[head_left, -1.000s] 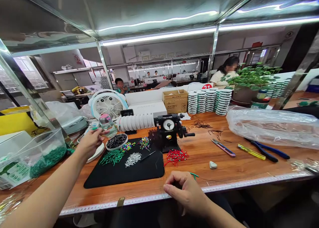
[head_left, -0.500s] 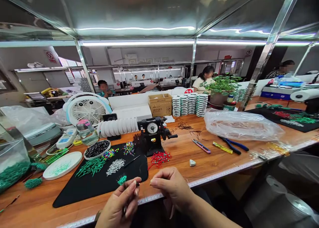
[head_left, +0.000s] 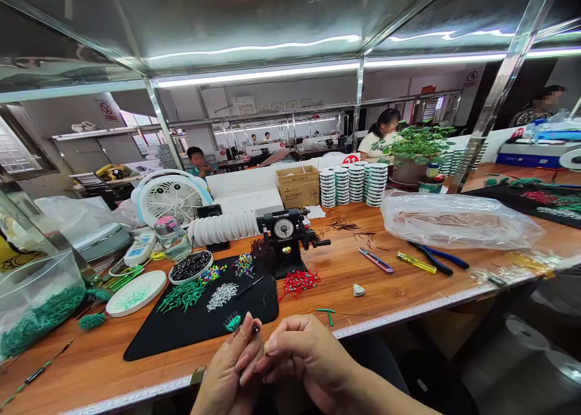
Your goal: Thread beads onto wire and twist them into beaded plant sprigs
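Note:
My left hand [head_left: 236, 357] is closed around a bunch of thin dark strands with green beaded ends [head_left: 233, 322]. A small dark piece [head_left: 255, 328] shows at its thumb and forefinger. Touching those fingers from the right, my right hand [head_left: 302, 351] is pinched; whatever lies between its fingertips is too small to make out. Both hands are over the table's front edge. Behind them, a black mat [head_left: 181, 330] carries green tubes [head_left: 184, 294], clear small pieces [head_left: 222, 296] and coloured beads [head_left: 244, 264]. Beyond my right hand lie two thin green pieces [head_left: 327, 315].
A black hand-cranked counter [head_left: 285, 236] stands behind red beaded pieces [head_left: 299, 282]. To the right are snips [head_left: 375, 261], a yellow-handled tool [head_left: 416, 262], blue pliers [head_left: 438, 259] and a plastic bag [head_left: 458, 219]. A white dish [head_left: 157, 282] lies left.
My right hand has moved left and now meets my left hand. The green pieces on the table have come into sight beside it. The whole view has shifted slightly.

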A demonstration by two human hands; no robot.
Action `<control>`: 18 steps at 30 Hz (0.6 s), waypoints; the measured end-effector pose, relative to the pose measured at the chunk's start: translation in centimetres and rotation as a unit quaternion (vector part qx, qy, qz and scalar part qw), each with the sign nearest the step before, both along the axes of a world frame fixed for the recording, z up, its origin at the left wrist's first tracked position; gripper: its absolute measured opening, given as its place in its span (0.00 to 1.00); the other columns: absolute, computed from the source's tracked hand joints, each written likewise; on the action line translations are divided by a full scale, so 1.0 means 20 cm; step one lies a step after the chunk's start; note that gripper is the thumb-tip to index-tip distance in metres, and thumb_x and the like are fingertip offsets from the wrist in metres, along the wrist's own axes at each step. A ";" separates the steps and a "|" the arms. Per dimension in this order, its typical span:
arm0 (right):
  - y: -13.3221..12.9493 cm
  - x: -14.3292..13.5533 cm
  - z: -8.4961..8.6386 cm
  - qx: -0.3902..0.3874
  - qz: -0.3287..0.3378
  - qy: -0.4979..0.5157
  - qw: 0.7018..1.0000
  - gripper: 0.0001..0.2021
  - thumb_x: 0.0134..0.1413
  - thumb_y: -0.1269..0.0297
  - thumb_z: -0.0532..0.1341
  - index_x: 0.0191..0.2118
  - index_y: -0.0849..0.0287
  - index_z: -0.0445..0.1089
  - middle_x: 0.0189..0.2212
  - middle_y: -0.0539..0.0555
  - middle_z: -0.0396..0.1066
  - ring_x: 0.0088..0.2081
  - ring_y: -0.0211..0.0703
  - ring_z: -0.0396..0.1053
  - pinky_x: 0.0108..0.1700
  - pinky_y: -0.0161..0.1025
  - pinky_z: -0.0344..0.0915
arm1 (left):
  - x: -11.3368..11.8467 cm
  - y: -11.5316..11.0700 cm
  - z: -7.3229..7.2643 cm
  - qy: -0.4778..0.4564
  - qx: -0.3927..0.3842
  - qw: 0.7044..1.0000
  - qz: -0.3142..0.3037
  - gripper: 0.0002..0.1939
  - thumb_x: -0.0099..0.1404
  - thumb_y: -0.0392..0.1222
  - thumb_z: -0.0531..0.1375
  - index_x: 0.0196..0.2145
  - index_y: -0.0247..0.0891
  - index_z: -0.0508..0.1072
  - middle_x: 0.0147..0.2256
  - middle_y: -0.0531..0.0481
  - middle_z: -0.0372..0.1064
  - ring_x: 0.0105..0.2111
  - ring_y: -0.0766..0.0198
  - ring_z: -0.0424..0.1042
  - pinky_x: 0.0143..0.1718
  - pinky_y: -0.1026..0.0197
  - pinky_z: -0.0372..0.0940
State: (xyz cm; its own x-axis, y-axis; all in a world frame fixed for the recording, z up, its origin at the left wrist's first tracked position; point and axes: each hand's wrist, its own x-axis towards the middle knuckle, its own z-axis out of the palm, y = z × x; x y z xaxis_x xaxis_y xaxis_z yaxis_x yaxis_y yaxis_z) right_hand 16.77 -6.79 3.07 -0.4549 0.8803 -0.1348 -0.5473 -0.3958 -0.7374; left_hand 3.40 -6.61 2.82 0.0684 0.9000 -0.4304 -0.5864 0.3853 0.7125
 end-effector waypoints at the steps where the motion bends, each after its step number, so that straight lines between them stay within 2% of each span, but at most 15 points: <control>1: 0.00 0.00 0.00 0.000 -0.003 -0.001 1.000 0.06 0.37 0.69 0.65 0.23 0.67 0.70 0.23 0.59 0.74 0.27 0.41 0.72 0.33 0.36 0.63 | 0.00 0.00 0.00 0.003 0.001 1.000 0.003 0.15 0.47 0.45 0.70 0.27 0.32 0.73 0.12 0.62 0.50 0.14 0.70 0.58 0.19 0.65 0.61; 6: -0.01 0.00 0.00 -0.005 -0.004 0.006 1.000 0.07 0.38 0.68 0.65 0.24 0.66 0.69 0.23 0.59 0.74 0.26 0.41 0.72 0.33 0.36 0.63 | -0.01 -0.02 0.00 0.014 0.005 1.000 0.014 0.11 0.50 0.43 0.69 0.25 0.34 0.72 0.12 0.60 0.54 0.14 0.69 0.61 0.20 0.65 0.63; 14: -0.01 0.00 -0.02 -0.010 0.001 0.016 1.000 0.04 0.37 0.70 0.63 0.23 0.66 0.69 0.22 0.58 0.74 0.24 0.39 0.70 0.31 0.35 0.63 | -0.01 -0.02 0.01 0.031 0.000 0.999 0.013 0.14 0.49 0.46 0.69 0.26 0.34 0.72 0.14 0.58 0.59 0.16 0.68 0.63 0.21 0.65 0.64; 18: 0.00 -0.01 -0.02 -0.006 0.003 0.021 1.000 0.04 0.37 0.71 0.63 0.23 0.67 0.70 0.23 0.59 0.74 0.25 0.40 0.71 0.31 0.34 0.63 | 0.00 -0.02 0.02 0.033 -0.001 0.999 0.014 0.13 0.49 0.46 0.69 0.25 0.35 0.72 0.13 0.58 0.57 0.15 0.69 0.61 0.21 0.65 0.64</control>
